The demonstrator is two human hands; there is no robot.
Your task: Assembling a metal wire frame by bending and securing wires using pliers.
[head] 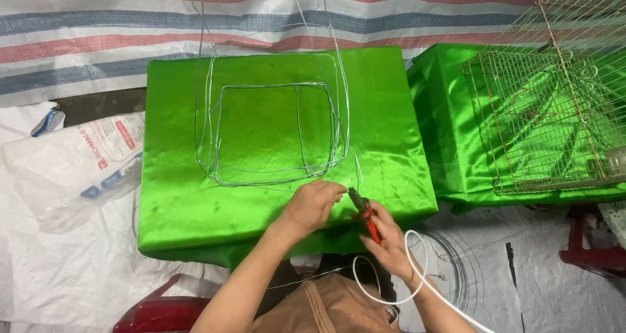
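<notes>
Bent loops of thin steel wire [274, 131] lie in rough square shapes on a table draped in shiny green cloth [176, 196]. My left hand [313, 206] pinches a strand of that wire near the table's front edge. My right hand [390, 242] grips red-handled pliers [364, 213], whose dark jaws meet the wire just right of my left fingers. A short wire end sticks up above the jaws.
A wire mesh cage [541, 124] rests on a second green-draped table at the right. A white cable [417, 268] loops around my right wrist. A coil of wire [456, 268] lies on the floor. A plastic sack [78, 163] sits left; red stools stand below and at the right.
</notes>
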